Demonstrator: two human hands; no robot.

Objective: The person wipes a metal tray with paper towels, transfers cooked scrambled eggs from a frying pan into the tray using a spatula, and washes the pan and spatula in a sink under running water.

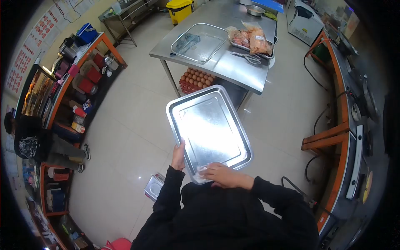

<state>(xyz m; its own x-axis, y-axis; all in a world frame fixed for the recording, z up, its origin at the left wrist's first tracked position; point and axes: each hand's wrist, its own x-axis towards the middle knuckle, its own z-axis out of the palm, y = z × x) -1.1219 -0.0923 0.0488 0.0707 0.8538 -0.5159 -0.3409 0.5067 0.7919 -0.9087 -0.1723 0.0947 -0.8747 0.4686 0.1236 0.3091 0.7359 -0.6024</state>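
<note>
A shiny rectangular metal tray (210, 129) is held tilted in front of my body, its inside facing up toward me. My left hand (178, 156) grips the tray's left rim, fingers wrapped behind it. Near the tray's lower left corner my right hand (225, 175) presses a crumpled white tissue (201, 175) against the metal. The fingers of that hand are bent over the tissue and partly cover it.
Ahead stands a steel table (166, 49) with a wire-rimmed basket (201, 59), scissors (251, 59) and bagged meat (258, 41). Eggs (196, 79) sit underneath. A scale-like metal box (154, 187) is on the floor. Another person (37, 141) stands at the left shelves; stoves line the right.
</note>
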